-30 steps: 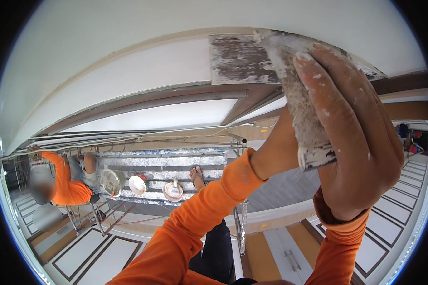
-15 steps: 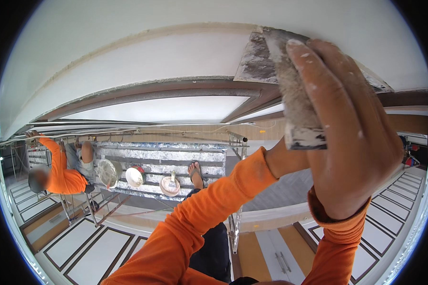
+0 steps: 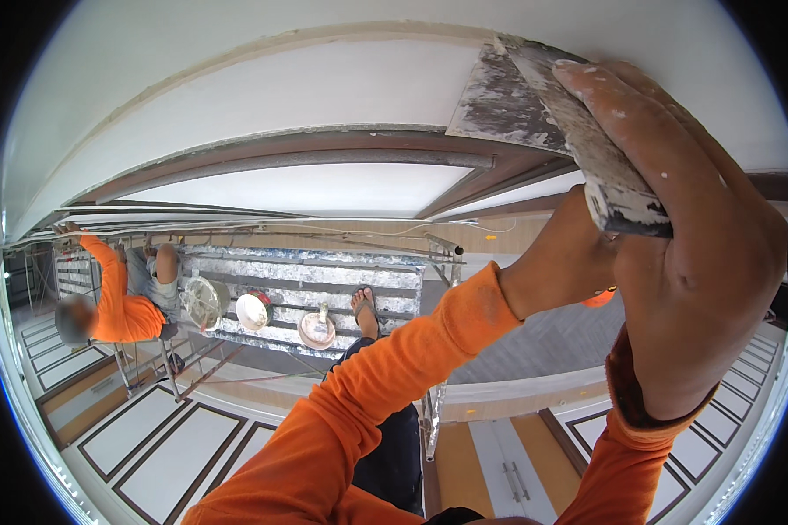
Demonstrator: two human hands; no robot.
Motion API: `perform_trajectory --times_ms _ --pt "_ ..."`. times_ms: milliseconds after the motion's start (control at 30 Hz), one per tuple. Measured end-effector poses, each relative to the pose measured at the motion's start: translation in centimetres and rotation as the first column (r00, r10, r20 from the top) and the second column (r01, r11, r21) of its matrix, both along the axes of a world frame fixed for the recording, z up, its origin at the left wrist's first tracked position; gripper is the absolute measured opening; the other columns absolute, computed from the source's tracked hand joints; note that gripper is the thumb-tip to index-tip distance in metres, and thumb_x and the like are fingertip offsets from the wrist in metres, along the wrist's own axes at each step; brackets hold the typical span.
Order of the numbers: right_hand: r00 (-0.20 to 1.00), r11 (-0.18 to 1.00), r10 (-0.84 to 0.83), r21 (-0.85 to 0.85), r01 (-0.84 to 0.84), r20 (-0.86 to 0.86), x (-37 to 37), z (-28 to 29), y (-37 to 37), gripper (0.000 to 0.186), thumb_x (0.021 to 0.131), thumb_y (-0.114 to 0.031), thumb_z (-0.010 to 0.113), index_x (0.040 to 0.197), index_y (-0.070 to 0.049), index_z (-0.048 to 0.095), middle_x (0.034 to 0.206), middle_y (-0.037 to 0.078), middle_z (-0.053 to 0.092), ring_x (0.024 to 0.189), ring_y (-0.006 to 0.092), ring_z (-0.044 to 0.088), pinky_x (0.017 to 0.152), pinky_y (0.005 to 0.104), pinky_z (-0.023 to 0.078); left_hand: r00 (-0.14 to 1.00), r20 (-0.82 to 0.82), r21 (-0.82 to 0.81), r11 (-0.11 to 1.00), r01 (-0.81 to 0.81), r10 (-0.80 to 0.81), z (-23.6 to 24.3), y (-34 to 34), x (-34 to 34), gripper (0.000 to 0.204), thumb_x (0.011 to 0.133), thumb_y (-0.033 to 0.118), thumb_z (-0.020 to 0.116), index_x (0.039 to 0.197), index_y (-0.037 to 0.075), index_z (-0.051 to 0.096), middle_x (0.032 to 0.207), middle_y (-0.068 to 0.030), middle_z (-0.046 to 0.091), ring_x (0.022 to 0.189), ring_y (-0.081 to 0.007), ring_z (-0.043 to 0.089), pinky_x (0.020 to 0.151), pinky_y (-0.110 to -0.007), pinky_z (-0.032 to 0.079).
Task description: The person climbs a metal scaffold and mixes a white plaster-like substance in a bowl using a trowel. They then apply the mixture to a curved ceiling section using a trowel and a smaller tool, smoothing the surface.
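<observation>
My right hand (image 3: 700,201) is closed round a plaster-smeared trowel (image 3: 587,131), its fingers laid along the long light-coloured grip. The dark, streaked flat blade (image 3: 508,101) shows to the left of the fingers, up against the white ceiling surface and its beige seam (image 3: 324,39). My left hand (image 3: 578,249) reaches up beneath the tool. Its wrist and back are visible, but the right hand and the trowel hide its fingers.
Below is a plaster-splattered scaffold platform (image 3: 324,282), with a bucket (image 3: 206,304), a smaller pail (image 3: 253,311) and a round pan (image 3: 316,331). A co-worker in orange (image 3: 127,302) sits at its left end. A brown trim (image 3: 324,144) runs under the ceiling.
Both my hands and the trowel have shifted to the right along the ceiling seam. More of the streaked blade now shows on the left. The co-worker remains seated with an arm raised.
</observation>
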State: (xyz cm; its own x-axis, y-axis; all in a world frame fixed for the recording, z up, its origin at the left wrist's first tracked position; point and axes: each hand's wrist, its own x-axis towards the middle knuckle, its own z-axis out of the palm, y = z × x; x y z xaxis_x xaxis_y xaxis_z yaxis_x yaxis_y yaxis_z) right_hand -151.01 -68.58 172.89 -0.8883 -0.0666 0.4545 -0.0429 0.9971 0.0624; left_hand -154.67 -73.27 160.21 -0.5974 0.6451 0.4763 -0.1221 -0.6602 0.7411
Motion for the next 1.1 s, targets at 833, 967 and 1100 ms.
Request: perform_trajectory --times_ms 833,967,1100 --pt "0.975 0.973 -0.148 0.151 0.173 -0.167 1.1 -2.6 1.0 0.034 0.077 -0.005 0.073 0.110 0.001 0.071 0.104 0.017 0.073 0.100 0.0326 0.071 0.084 0.0351 0.058 0.987 -0.161 -0.069 0.998 0.008 -0.019 0.3 0.3 -0.6 0.091 0.078 0.006 0.072 0.147 -0.008 0.015 0.121 -0.0256 0.059 0.114 -0.0342 0.060 0.095 -0.037 0.048" --pt "0.973 0.969 -0.172 0.154 0.196 -0.152 0.6 -2.4 0.5 0.034 0.076 -0.003 0.074 0.110 0.001 0.071 0.104 0.018 0.073 0.100 0.0323 0.071 0.084 0.0345 0.058 0.945 -0.307 -0.027 0.992 -0.126 0.112 -2.2 1.9 -0.3 0.093 0.078 0.008 0.076 0.147 -0.007 0.016 0.121 -0.0250 0.059 0.116 -0.0331 0.059 0.096 -0.039 0.048" --pt "0.982 0.978 -0.164 0.118 0.174 -0.088 1.1 -1.4 1.0 0.035 0.074 -0.002 0.074 0.109 0.001 0.071 0.103 0.018 0.073 0.100 0.0319 0.071 0.085 0.0338 0.058 0.971 -0.223 -0.004 0.996 -0.091 0.088 -2.1 1.9 -0.3 0.086 0.078 0.005 0.074 0.144 -0.006 0.019 0.118 -0.0240 0.060 0.111 -0.0310 0.060 0.093 -0.038 0.049"
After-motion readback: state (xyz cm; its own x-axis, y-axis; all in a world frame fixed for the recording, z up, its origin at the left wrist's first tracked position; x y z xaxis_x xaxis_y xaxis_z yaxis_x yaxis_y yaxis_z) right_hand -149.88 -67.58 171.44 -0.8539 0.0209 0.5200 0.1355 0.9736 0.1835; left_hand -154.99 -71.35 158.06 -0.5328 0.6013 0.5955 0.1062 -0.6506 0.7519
